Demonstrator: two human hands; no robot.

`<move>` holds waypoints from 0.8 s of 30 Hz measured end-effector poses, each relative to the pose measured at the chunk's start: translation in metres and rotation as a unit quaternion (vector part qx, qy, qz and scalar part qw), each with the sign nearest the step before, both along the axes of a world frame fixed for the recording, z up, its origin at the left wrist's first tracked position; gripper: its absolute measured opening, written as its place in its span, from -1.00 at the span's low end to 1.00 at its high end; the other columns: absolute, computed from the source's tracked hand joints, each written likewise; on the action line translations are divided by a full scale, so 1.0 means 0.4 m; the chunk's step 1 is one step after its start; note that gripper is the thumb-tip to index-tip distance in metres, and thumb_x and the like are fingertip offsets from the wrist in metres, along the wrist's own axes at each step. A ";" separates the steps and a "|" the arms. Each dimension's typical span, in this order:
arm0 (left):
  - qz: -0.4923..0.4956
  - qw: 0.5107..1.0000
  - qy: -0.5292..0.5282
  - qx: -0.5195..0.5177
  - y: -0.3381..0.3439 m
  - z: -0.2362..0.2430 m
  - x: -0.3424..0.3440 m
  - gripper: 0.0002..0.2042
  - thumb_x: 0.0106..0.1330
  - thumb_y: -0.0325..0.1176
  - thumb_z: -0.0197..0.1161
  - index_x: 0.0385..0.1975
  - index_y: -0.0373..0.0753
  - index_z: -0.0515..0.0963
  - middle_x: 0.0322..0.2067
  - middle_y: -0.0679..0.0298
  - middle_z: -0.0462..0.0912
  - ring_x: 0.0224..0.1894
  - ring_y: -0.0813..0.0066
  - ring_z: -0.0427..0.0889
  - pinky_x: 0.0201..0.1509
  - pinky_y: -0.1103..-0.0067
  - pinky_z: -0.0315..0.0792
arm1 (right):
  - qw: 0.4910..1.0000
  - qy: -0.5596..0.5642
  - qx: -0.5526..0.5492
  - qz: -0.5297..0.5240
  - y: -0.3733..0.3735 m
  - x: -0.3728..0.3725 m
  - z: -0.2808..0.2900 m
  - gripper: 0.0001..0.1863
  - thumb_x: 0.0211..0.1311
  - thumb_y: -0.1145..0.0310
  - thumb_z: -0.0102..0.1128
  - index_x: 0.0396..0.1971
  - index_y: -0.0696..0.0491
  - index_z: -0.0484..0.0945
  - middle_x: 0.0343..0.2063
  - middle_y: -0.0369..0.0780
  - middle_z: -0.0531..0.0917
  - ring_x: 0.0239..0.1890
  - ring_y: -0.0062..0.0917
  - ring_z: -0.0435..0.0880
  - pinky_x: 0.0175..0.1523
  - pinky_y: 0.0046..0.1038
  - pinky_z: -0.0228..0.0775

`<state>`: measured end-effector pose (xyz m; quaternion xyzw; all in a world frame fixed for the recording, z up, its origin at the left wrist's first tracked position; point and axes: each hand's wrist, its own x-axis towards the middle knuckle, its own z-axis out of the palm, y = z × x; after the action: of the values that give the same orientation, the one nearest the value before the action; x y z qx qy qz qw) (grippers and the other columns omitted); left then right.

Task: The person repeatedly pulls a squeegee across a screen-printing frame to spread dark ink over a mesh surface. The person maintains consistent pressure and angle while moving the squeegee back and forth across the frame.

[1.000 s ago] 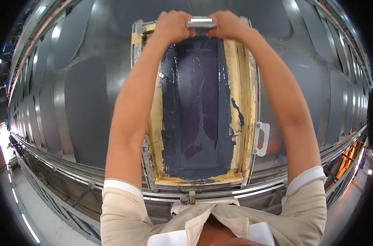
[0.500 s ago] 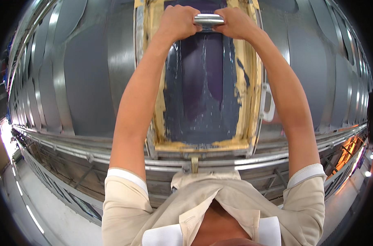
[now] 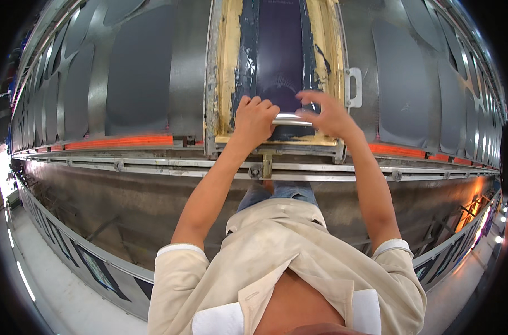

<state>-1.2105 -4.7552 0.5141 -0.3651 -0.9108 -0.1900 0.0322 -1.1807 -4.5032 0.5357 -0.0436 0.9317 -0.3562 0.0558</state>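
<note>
On purple screen (image 3: 279,50), faint lettering (image 3: 279,2)

The silver metal bar-shaped handle (image 3: 293,118) now sits at the near end of the yellow-lined rectangular frame (image 3: 229,61), having left its far end. The left hand (image 3: 255,120) comes with it; the right hand (image 3: 331,114) loosens, fingers raised and spread. Inside the frame, the dark purple strip (image 3: 279,56) shows smooth where ragged grey streaks ran.
</note>
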 end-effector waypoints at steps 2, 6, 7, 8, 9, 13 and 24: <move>-0.008 0.999 -0.026 -0.017 0.008 0.009 -0.008 -0.78 -0.07 -0.35 0.48 -0.37 -0.04 0.67 -0.35 0.39 0.66 -0.20 0.34 0.59 -0.01 0.37 0.33 | 0.974 0.162 0.071 -0.139 0.103 -0.072 -0.032 -0.55 0.29 0.07 0.39 0.04 0.05 0.67 -0.10 0.02 0.73 0.06 -0.07 0.66 0.19 -0.15 0.45; -0.003 0.998 -0.058 -0.039 0.013 0.020 -0.023 -0.77 -0.10 -0.35 0.47 -0.38 -0.04 0.67 -0.35 0.37 0.66 -0.18 0.34 0.59 0.04 0.36 0.32 | 0.913 0.037 0.088 -0.396 0.243 -0.179 -0.145 -0.60 0.41 0.08 0.23 -0.04 0.12 0.66 -0.05 -0.04 0.73 0.07 -0.04 0.65 0.19 -0.13 0.43; -0.005 0.999 -0.040 -0.030 0.010 0.020 -0.024 -0.78 -0.09 -0.36 0.46 -0.38 -0.05 0.67 -0.35 0.37 0.65 -0.18 0.35 0.59 0.05 0.36 0.32 | 0.916 0.002 0.059 -0.397 0.247 -0.191 -0.165 -0.61 0.41 0.08 0.23 -0.07 0.12 0.66 -0.07 -0.03 0.74 0.03 -0.03 0.66 0.15 -0.13 0.44; -0.008 0.999 -0.036 -0.023 0.008 0.017 -0.023 -0.79 -0.09 -0.37 0.44 -0.39 -0.05 0.67 -0.35 0.36 0.65 -0.18 0.36 0.59 0.07 0.37 0.32 | 0.928 0.012 0.043 -0.371 0.255 -0.195 -0.174 -0.62 0.40 0.08 0.24 -0.09 0.11 0.66 -0.10 -0.02 0.74 0.01 -0.01 0.66 0.12 -0.14 0.45; 0.005 0.998 -0.047 -0.034 0.002 0.016 -0.022 -0.79 -0.08 -0.39 0.43 -0.39 -0.06 0.67 -0.35 0.37 0.66 -0.18 0.36 0.60 0.08 0.37 0.31 | 0.919 -0.016 0.058 -0.391 0.262 -0.195 -0.173 -0.62 0.40 0.07 0.25 -0.10 0.11 0.66 -0.12 -0.01 0.75 -0.02 0.02 0.67 0.08 -0.15 0.46; 0.030 0.994 -0.102 -0.031 -0.009 0.026 -0.016 -0.79 -0.07 -0.41 0.41 -0.38 -0.06 0.67 -0.34 0.38 0.67 -0.17 0.36 0.61 0.10 0.37 0.31 | 0.922 0.008 0.054 -0.383 0.283 -0.197 -0.111 -0.66 0.39 0.08 0.28 -0.19 0.08 0.68 -0.30 -0.14 0.74 -0.24 -0.29 0.67 -0.08 -0.26 0.46; 0.107 0.990 -0.073 -0.046 -0.749 0.104 -0.180 -0.87 0.05 -0.35 0.46 -0.38 -0.04 0.72 -0.34 0.39 0.72 -0.20 0.30 0.66 0.00 0.32 0.37 | 0.926 0.137 -0.082 -0.343 -0.517 -0.369 -0.153 -0.76 0.34 0.18 0.28 -0.25 0.06 0.65 -0.26 -0.08 0.74 -0.15 -0.04 0.71 -0.03 -0.20 0.50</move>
<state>-1.2825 -5.0546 0.5555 -0.2516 -0.9524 -0.1694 -0.0314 -1.3284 -4.7100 0.4744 0.2261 0.8559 -0.4189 -0.2021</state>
